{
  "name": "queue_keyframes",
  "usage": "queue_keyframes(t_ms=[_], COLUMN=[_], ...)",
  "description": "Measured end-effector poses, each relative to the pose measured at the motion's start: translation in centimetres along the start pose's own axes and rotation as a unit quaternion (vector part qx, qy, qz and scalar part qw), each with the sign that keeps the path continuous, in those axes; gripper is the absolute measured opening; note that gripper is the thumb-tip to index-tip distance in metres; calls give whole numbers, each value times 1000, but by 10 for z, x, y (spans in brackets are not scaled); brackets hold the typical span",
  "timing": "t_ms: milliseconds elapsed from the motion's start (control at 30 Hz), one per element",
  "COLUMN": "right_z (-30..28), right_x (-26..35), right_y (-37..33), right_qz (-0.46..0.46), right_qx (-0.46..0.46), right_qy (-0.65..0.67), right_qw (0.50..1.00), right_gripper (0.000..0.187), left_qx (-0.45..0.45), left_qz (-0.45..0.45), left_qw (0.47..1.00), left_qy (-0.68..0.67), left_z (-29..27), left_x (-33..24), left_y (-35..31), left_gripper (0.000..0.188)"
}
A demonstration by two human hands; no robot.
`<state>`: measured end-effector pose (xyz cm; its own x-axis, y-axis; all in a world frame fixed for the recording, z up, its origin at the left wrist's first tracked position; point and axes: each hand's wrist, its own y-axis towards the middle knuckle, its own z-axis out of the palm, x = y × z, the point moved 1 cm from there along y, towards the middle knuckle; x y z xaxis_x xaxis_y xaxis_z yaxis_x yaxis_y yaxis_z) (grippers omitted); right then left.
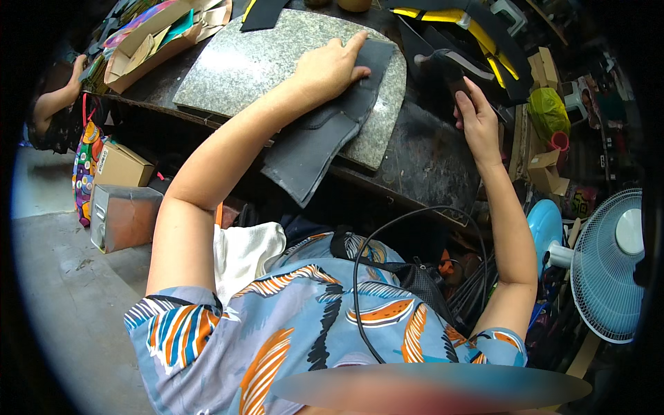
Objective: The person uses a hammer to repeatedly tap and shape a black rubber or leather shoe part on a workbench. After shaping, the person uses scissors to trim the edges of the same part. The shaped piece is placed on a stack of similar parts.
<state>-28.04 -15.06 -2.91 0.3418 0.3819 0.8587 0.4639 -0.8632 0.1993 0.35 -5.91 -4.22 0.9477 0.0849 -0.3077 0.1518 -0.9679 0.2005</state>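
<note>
My left hand [325, 68] presses down on a folded piece of black sheet material [315, 155], its index finger stretched out and its thumb apart. The piece lies across a speckled grey stone slab [228, 66], and its near end hangs past the slab's front edge. Off the slab's right side, my right hand [477, 121] is closed around the dark handle of a hammer [453, 67]. The hammer's greyish, curved head is held above the dark bench, partly lost against the black things behind it.
Black pieces with yellow edging [484, 45] lie at the back right of the dark bench [432, 149]. An open cardboard box [131, 62] stands at the back left, near another person's arm [59, 97]. A fan [612, 263] stands at right; a cable [366, 256] loops before me.
</note>
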Motion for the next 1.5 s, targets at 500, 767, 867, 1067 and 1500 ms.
queue_keyframes(t_ms=[500, 767, 867, 1067, 1500], right_z=[12, 16, 13, 22, 27], right_x=[23, 17, 24, 37, 3], right_y=[0, -11, -12, -27, -30], right_qz=[-164, -119, -137, -168, -226], right_qx=[7, 70, 16, 130, 104], right_qy=[-302, -310, -175, -319, -301], right_qw=[939, 941, 975, 924, 920], right_gripper=[36, 38, 39, 37, 38], left_qx=[117, 33, -21, -150, -266], left_qz=[78, 111, 135, 189, 155], left_qw=[981, 981, 980, 958, 944], left_qy=[-134, -155, -141, -157, -122], left_z=[-19, 2, 15, 35, 3], left_x=[-2, 5, 8, 6, -15], left_y=[-40, -19, -7, 14, -6], left_gripper=[39, 40, 40, 39, 41])
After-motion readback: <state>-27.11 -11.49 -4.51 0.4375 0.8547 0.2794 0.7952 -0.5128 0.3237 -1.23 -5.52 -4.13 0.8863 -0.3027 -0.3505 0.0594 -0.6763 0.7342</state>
